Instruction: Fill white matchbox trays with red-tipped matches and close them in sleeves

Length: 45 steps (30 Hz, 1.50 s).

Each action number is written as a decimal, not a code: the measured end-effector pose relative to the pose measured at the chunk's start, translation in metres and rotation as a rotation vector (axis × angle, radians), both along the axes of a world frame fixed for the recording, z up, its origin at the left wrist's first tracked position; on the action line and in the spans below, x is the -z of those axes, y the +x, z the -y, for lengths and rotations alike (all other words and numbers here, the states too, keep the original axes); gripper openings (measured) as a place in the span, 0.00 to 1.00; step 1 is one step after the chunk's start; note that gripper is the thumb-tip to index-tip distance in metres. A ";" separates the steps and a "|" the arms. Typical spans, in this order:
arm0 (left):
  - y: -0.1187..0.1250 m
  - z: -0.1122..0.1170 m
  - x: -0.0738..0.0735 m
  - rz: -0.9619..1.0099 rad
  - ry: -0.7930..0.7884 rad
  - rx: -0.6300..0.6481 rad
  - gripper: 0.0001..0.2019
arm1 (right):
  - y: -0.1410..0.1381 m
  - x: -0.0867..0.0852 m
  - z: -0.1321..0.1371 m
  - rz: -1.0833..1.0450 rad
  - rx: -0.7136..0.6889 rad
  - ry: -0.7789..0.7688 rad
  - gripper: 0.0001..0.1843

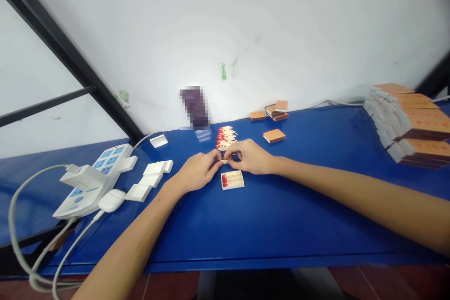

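My left hand and my right hand meet over the blue table, fingertips pinched together on a small bunch of matches. Just in front of them lies an open white matchbox tray partly filled with red-tipped matches. A loose pile of red-tipped matches lies right behind the hands, near the wall.
Empty white trays lie left of the hands, beside a white power strip with plugs and cables. Orange matchboxes sit behind the right hand, several more by the wall. A large stack of boxes stands at far right.
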State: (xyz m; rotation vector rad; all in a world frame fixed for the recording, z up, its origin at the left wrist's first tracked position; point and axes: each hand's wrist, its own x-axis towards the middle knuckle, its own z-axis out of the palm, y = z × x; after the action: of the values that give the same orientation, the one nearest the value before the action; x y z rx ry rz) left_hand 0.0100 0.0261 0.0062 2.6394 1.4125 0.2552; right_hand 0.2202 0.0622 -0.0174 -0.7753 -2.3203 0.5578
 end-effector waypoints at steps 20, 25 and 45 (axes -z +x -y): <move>0.002 0.001 0.001 -0.192 0.051 -0.004 0.14 | -0.001 -0.003 -0.001 0.006 0.000 -0.036 0.07; 0.003 0.002 0.002 -0.246 0.058 -0.005 0.15 | 0.001 -0.015 -0.001 0.113 -0.061 -0.062 0.09; 0.005 0.027 -0.031 -0.001 -0.250 0.146 0.16 | 0.004 -0.068 0.025 0.360 -0.187 -0.387 0.13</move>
State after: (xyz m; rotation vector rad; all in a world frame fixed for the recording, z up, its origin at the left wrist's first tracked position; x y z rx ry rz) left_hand 0.0155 -0.0010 0.0375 2.5191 1.1597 0.0568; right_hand 0.2245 0.0373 0.0510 -0.8979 -2.6724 1.0477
